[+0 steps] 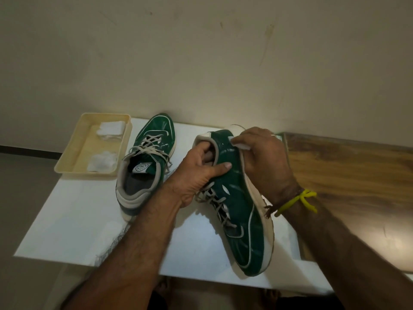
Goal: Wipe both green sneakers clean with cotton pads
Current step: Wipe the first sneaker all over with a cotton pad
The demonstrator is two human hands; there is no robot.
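Between my hands sits one sneaker (pixel 237 198): left hand (pixel 199 173) grips its collar, right hand (pixel 263 162) presses one pad (pixel 240 146); left of them, the second sneaker (pixel 146 162), two pad piles (pixel 110 130) (pixel 102 161).

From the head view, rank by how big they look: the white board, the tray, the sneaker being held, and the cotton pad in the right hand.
1. white board
2. and 3. held sneaker and tray: look close in size; the sneaker is nearer the camera, so unsure.
4. cotton pad, mostly hidden under the right hand.

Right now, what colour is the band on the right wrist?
Bright yellow, a knotted cord band, alongside a thinner dark thread; the head view shows it clearly.
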